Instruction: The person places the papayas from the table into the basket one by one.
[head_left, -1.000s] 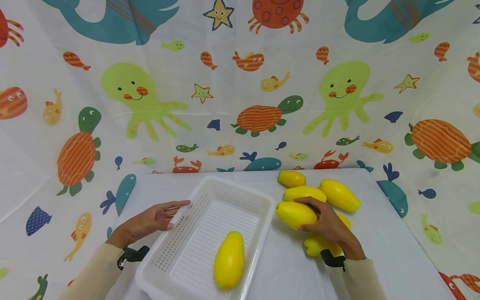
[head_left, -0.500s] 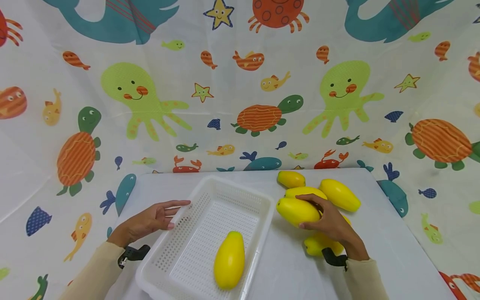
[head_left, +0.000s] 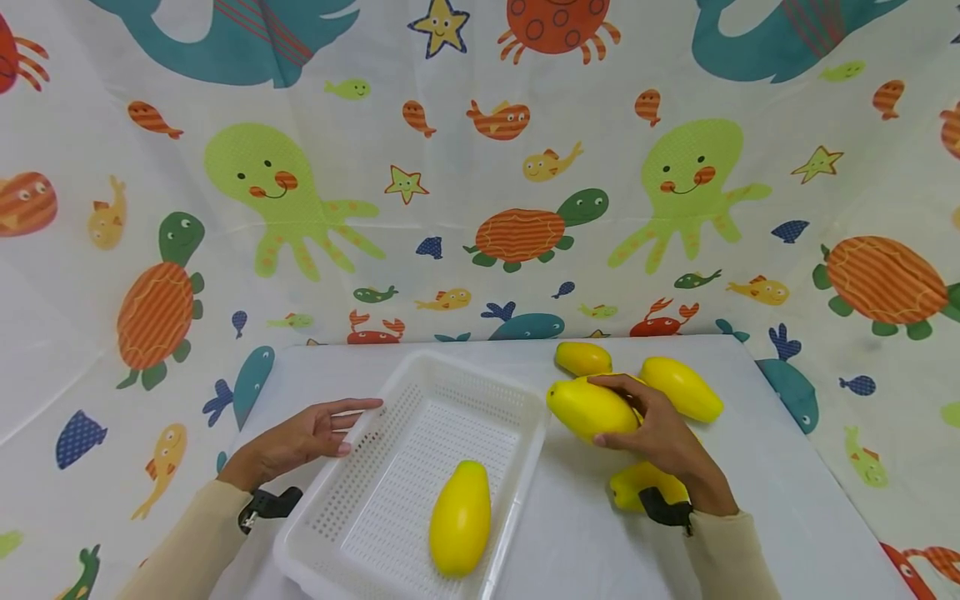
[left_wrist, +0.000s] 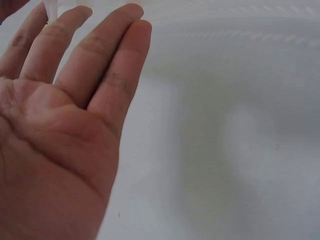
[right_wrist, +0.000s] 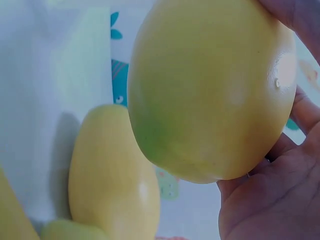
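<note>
My right hand (head_left: 663, 429) grips a yellow papaya (head_left: 588, 408) from its right side, thumb on the near side and fingers over the far side. In the right wrist view the held papaya (right_wrist: 210, 95) fills the upper middle, a greenish patch on its skin. My left hand (head_left: 300, 442), fingers mostly straight, touches the left rim of a white perforated plastic basket (head_left: 397, 458). The left wrist view shows that palm (left_wrist: 55, 130) holding nothing. Inside the basket, toward its near right side, lies another papaya (head_left: 460, 521).
Beyond my right hand lie a small papaya (head_left: 583, 358) and a larger papaya (head_left: 681, 389). A further papaya (head_left: 647, 485) sits under my right wrist, partly hidden. The white table (head_left: 570, 533) ends against a hanging cloth (head_left: 450, 275) printed with sea animals.
My right hand has raised the gripped papaya slightly, up and away from the fruit beneath it. The left hand and basket have stayed put.
</note>
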